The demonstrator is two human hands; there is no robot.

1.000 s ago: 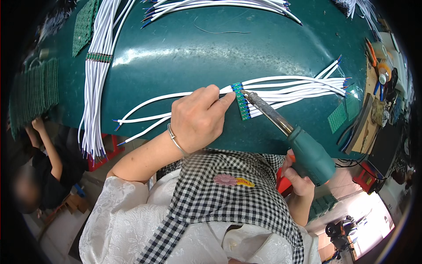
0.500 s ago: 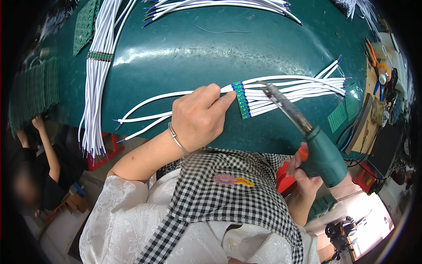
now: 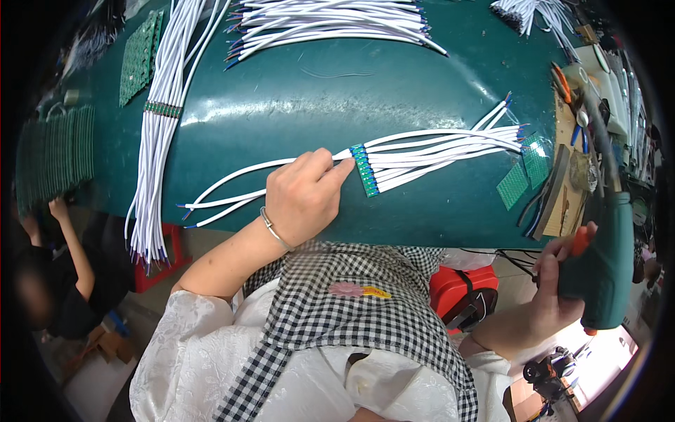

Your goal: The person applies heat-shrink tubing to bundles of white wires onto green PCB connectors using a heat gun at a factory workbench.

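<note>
Your left hand [image 3: 304, 191]: resting curled over white cables [image 3: 253, 166] beside the green board strip [image 3: 364, 171] on the table [image 3: 267, 116]; pinch hidden, untellable. Your right hand [image 3: 554, 299]: clasping the soldering gun [image 3: 610, 260]; careless lowering could be scorching the orange-handled pliers [image 3: 562, 83].

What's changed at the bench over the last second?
The right hand has swung the dark-green, pistol-shaped soldering tool rightward, well away from the green rectangular circuit-board strip, without letting go; the view shifted slightly too. The left hand stays by the strip's left edge.
</note>
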